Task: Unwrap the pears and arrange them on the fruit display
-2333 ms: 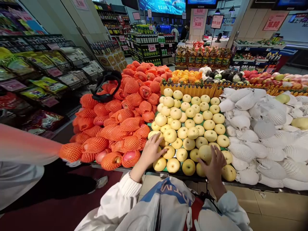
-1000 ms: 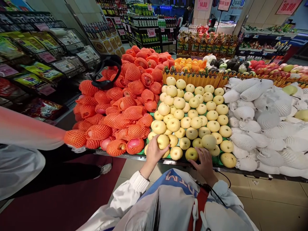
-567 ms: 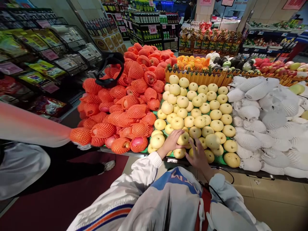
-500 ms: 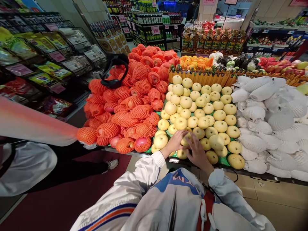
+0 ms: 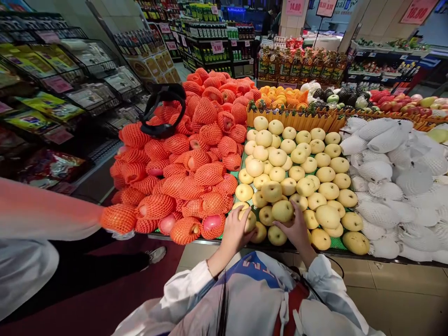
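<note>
Round yellow pears lie in rows on a green liner [image 5: 339,243] at the front of the fruit stand. My left hand [image 5: 234,231] is closed around a pear [image 5: 248,221] at the front left of the rows, its fingers over the top and left side. Just to the right, my right hand [image 5: 297,229] grips another pear [image 5: 283,211], thumb below and fingers at its right side. That pear sits against a neighbouring pear [image 5: 272,191] behind it. Whether either held pear is lifted clear of the others I cannot tell.
Red-netted fruit [image 5: 175,182] is heaped at left, with a black strapped object [image 5: 164,112] on top. White-netted fruit [image 5: 381,196] is piled at right. An orange picket edging [image 5: 297,120] runs behind the pears. Another person's sleeve [image 5: 45,205] reaches in at left.
My hands were close together over one pear; now they are apart, the left moved left and nearer me, each on a separate pear. The view has shifted slightly.
</note>
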Available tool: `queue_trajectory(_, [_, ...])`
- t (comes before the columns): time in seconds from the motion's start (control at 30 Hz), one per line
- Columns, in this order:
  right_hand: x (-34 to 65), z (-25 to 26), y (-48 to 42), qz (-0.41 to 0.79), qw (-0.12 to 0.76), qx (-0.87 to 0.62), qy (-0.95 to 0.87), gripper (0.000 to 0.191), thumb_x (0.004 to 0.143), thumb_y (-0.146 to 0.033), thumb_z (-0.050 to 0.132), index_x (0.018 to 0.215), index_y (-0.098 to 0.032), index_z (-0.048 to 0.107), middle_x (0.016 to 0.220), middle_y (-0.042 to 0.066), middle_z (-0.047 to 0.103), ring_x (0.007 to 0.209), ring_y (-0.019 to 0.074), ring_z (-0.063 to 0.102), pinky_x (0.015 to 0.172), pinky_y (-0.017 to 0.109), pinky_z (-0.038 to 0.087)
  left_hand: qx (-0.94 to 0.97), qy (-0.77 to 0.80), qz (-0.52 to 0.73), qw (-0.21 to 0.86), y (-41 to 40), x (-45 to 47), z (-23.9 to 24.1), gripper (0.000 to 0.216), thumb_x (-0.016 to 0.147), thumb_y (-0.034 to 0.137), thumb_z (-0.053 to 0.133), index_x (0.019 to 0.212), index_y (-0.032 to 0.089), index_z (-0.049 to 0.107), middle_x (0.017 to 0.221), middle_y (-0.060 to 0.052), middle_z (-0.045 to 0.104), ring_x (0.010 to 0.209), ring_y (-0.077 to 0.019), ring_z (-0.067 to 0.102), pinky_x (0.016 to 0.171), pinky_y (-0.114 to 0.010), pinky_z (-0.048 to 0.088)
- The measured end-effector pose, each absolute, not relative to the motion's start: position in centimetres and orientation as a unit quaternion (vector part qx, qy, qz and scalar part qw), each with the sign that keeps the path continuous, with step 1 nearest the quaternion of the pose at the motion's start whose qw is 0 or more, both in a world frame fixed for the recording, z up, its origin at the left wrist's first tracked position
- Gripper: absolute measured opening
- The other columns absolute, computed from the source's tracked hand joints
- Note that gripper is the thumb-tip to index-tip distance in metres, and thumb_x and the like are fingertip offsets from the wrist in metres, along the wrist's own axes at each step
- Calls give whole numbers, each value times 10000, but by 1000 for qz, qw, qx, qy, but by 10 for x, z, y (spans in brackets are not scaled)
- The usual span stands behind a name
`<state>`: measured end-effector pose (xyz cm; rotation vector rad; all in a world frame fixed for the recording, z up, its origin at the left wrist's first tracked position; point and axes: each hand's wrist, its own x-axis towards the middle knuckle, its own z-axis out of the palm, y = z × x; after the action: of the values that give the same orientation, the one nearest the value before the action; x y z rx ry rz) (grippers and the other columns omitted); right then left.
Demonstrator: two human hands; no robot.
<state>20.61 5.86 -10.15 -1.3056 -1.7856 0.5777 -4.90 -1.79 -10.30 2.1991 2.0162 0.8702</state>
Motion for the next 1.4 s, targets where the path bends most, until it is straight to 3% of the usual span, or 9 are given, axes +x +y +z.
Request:
queue_trajectory(0.13, [191, -105, 58, 199, 443, -556, -675, 809, 840, -564, 873, 1492, -193, 569, 1454, 183, 672, 1336, 354, 667, 1144, 583, 585, 719, 614, 309, 106, -13, -70, -110, 765, 840, 292, 852, 1506, 198, 488, 1447, -211, 559, 1353, -396, 602, 1122, -562, 557])
queue_trajectory(0.37, [191, -90, 63, 137, 408, -530, -731, 606, 942, -410, 728, 1503, -247, 565, 1495, 138, 647, 1414, 339, 604, 1230, 599, 514, 707, 582, 329, 232, 14, -78, -91, 667, 725, 251, 833, 1334, 210, 565, 1300, -137, 668, 1192, -354, 685, 1021, -540, 607])
queue_trajectory(0.5, [193, -84, 66, 157, 370, -512, -759, 606, 949, -377, 727, 1518, -274, 547, 1502, 124, 636, 1430, 338, 595, 1236, 597, 515, 706, 555, 379, 224, 29, -73, -86, 689, 850, 308, 780, 1480, 221, 514, 1473, -159, 594, 1375, -344, 612, 1167, -541, 543])
queue_trajectory(0.63, [194, -81, 66, 156, 353, -502, -774, 669, 921, -352, 795, 1533, -269, 538, 1520, 128, 615, 1432, 337, 597, 1227, 574, 535, 690, 573, 401, 185, 37, -71, -100, 476, 983, 432, 725, 1385, 220, 583, 1407, -154, 624, 1318, -324, 649, 1130, -520, 575])
queue_trajectory(0.8, [196, -76, 70, 191, 337, -516, -764, 746, 865, -336, 846, 1546, -277, 548, 1465, 113, 637, 1362, 329, 649, 1173, 544, 582, 759, 522, 348, 173, 36, -80, -125, 815, 866, 476, 870, 1553, 203, 528, 1488, -208, 619, 1360, -393, 653, 1137, -557, 583])
queue_trajectory(0.97, [195, -75, 69, 134, 358, -514, -768, 714, 856, -278, 839, 1518, -260, 570, 1412, 114, 673, 1310, 321, 681, 1104, 494, 626, 748, 511, 339, 254, 49, -93, -86, 853, 760, 362, 908, 1503, 222, 513, 1366, -159, 715, 1191, -346, 738, 1004, -492, 643])
queue_trajectory(1.03, [196, -74, 67, 101, 384, -506, -766, 686, 858, -295, 838, 1492, -249, 581, 1367, 116, 696, 1259, 321, 707, 1058, 480, 649, 744, 496, 352, 275, 75, -96, -48, 826, 740, 377, 925, 1455, 231, 539, 1337, -137, 728, 1144, -328, 747, 968, -468, 642])
queue_trajectory(1.23, [218, -46, 51, 10, 462, -514, -723, 755, 902, -491, 846, 1560, -275, 545, 1306, 133, 749, 1144, 360, 771, 923, 524, 711, 748, 463, 439, 184, 251, -72, 59, 825, 750, 480, 935, 1454, 230, 586, 1474, -131, 646, 1380, -344, 624, 1220, -519, 481])
queue_trajectory(1.4, [254, -30, 28, 5, 477, -568, -671, 946, 830, -533, 889, 1660, -582, 436, 1268, 55, 778, 1060, 411, 808, 829, 639, 730, 762, 532, 341, 142, 411, -15, 85, 928, 717, 304, 931, 1509, 121, 484, 1522, -189, 568, 1409, -331, 579, 1235, -447, 451])
